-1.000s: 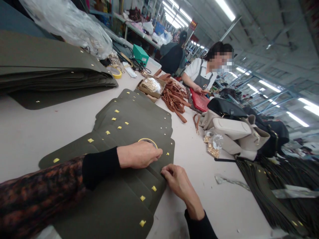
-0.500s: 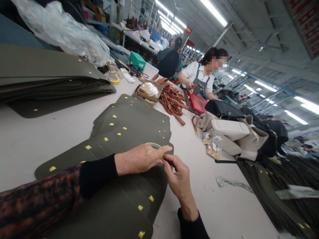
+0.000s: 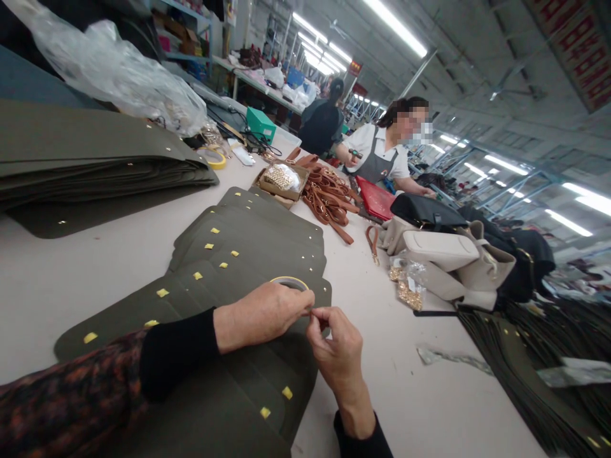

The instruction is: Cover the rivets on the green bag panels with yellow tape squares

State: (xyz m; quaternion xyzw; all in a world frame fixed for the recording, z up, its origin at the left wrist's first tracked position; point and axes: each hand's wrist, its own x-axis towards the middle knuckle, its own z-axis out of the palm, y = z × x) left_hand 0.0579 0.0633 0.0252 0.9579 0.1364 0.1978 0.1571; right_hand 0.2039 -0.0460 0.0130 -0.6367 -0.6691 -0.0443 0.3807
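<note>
My left hand (image 3: 270, 315) is closed around a roll of yellow tape (image 3: 292, 281); only the roll's upper rim shows past the fingers. Close against it, my right hand (image 3: 338, 340) pinches thumb and forefinger together at the left fingertips. Whatever lies in that pinch is too small to make out. Under both hands spread overlapping dark olive panels (image 3: 258, 232), fanned across the table. Small yellow tape pieces (image 3: 163, 292) dot them on the left and at the lower right, and tiny shiny metal bits show near the right edges.
A thick stack of olive panels (image 3: 86, 146) lies at left. Ahead are a box of gold hardware (image 3: 282, 179), brown straps (image 3: 329, 197) and another tape roll (image 3: 212, 157). White and black bags (image 3: 442, 245) stand at right beside dark strips (image 3: 534, 369). A co-worker (image 3: 382, 149) is across the table.
My left forefinger, stretched out before, is now drawn in, and both hands stay close together. The co-worker's arm has shifted left, away from the red piece. The view has tilted slightly.
</note>
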